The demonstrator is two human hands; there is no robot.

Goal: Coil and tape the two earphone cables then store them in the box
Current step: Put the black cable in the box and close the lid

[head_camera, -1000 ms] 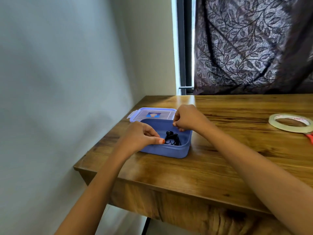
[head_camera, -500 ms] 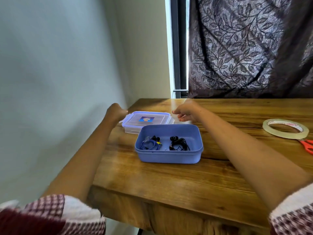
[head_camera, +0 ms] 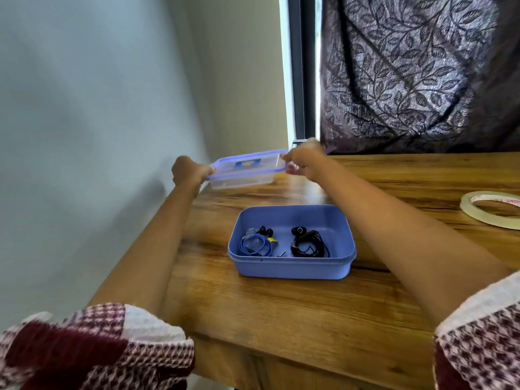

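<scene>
Head: lid (head_camera: 247,164) gripped at both edges

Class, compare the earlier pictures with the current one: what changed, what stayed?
The left hand and right hand left the box, reached back, gripped the lid by its ends and lifted it. The box, the blue earphones and black earphones in it, and the tape roll stayed put.

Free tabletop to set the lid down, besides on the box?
Widest bare wood: between the blue box and the near edge of the table. Also the far strip between tape roll and curtain. The right forearm crosses the gap between box and tape roll. Crowded: inside the box, blue coil and black coil; left of it, a narrow margin.
</scene>
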